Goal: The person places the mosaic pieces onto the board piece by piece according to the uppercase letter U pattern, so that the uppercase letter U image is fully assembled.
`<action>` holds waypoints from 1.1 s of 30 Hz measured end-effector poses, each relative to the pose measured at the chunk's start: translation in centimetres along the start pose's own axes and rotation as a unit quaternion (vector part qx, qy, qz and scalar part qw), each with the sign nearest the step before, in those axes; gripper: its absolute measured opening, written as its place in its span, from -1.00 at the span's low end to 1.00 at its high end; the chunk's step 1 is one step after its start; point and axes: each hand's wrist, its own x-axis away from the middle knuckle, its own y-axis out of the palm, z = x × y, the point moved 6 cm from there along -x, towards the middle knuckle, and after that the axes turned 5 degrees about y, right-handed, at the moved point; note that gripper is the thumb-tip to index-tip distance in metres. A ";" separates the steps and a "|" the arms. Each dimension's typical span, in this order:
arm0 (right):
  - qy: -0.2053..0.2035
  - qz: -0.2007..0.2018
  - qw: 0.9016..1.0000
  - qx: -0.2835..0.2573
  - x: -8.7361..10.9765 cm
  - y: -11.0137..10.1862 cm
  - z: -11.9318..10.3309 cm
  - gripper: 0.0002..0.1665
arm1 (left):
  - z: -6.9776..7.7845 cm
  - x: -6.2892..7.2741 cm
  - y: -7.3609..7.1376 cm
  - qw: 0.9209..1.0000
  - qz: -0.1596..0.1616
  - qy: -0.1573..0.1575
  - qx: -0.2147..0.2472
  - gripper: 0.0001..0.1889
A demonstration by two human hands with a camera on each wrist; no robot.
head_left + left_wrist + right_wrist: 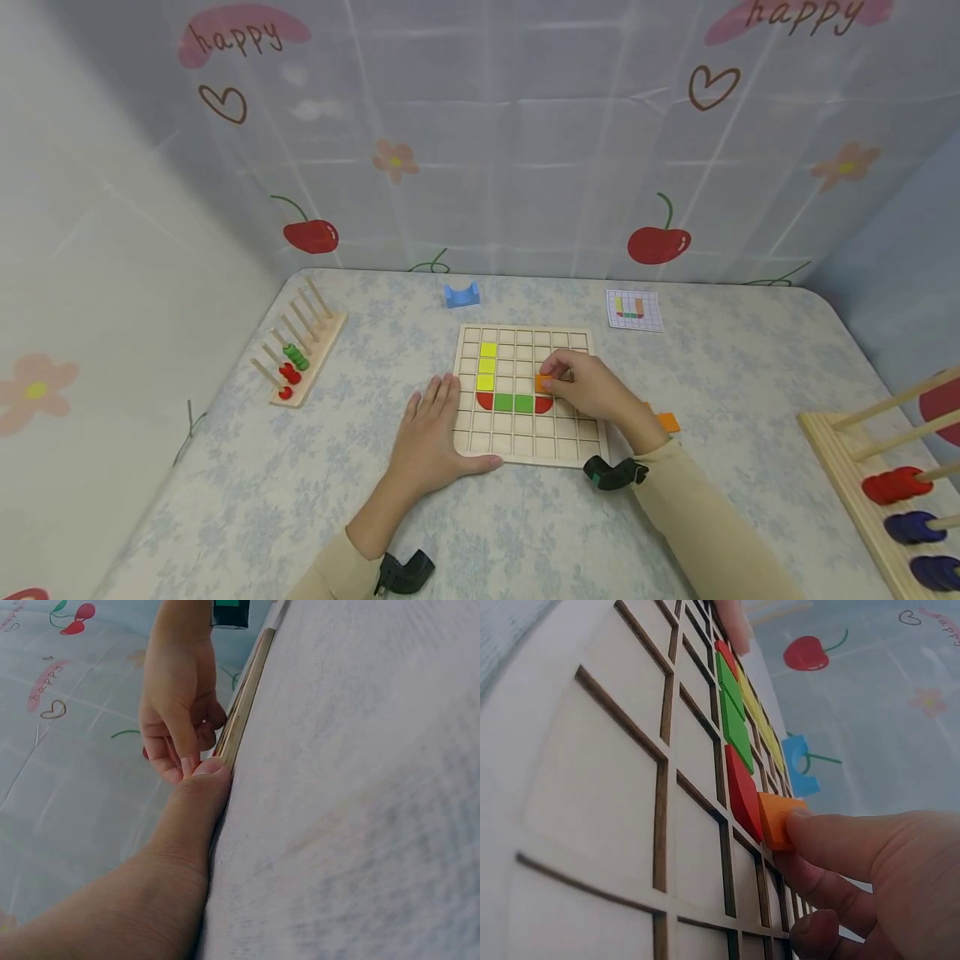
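Note:
A wooden grid board point(525, 446) lies on the table. My left hand point(423, 437) rests against its left edge with fingers straight and the thumb at the front edge. My right hand point(592, 387) pinches an orange square tile point(774, 821) between thumb and fingers, at the cell just beyond the right red rounded tile point(742, 795). In the head view, yellow tiles point(487, 367) stand in a column on the left. Two green tiles point(514, 403) lie in a row below, with a red rounded tile point(485, 401) at their left end.
More orange tiles point(667, 422) lie on the table beside the right wrist. A pattern card point(634, 310) and a blue arch-shaped block point(462, 295) sit behind the board. Peg racks with beads stand at left point(309, 367) and right point(840, 475).

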 end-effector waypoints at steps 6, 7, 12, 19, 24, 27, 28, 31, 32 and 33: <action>-0.006 0.003 1.000 0.007 -0.1 0.1 0.1 -0.90 | 0.1 0.0 0.0 1.000 0.002 0.001 0.001 0.47; -0.007 0.004 1.000 0.009 -0.1 0.1 0.1 -0.91 | 0.1 0.0 0.0 1.000 0.003 0.001 0.001 0.47; -0.016 0.008 1.000 0.014 -0.1 0.1 0.1 -0.92 | 0.0 0.0 0.1 1.000 0.001 -0.001 -0.004 0.47; -0.023 0.011 0.999 0.023 0.0 0.1 0.1 -0.92 | -0.1 -0.1 0.2 1.000 0.003 -0.002 -0.009 0.48; -0.031 0.016 0.999 0.036 0.2 0.1 0.1 -0.91 | -0.1 -0.1 0.2 1.000 0.004 -0.001 -0.011 0.49; -0.033 0.019 0.999 0.039 0.4 0.0 0.0 -0.91 | -0.1 -0.1 0.2 1.000 0.002 -0.001 -0.012 0.49; -0.035 0.020 0.998 0.040 0.5 -0.1 0.0 -0.90 | -0.1 -0.1 0.2 1.000 0.002 -0.001 -0.012 0.49; -0.032 0.018 0.999 0.038 0.6 -0.1 -0.1 -0.89 | -0.1 -0.1 0.2 1.000 0.001 -0.001 -0.012 0.49; -0.033 0.018 0.999 0.038 0.7 -0.1 -0.1 -0.88 | 0.0 -0.1 0.2 1.000 0.000 -0.001 -0.011 0.49; -0.033 0.019 0.999 0.036 0.8 -0.2 -0.2 -0.86 | 0.0 -0.1 0.2 1.000 0.000 -0.001 -0.012 0.49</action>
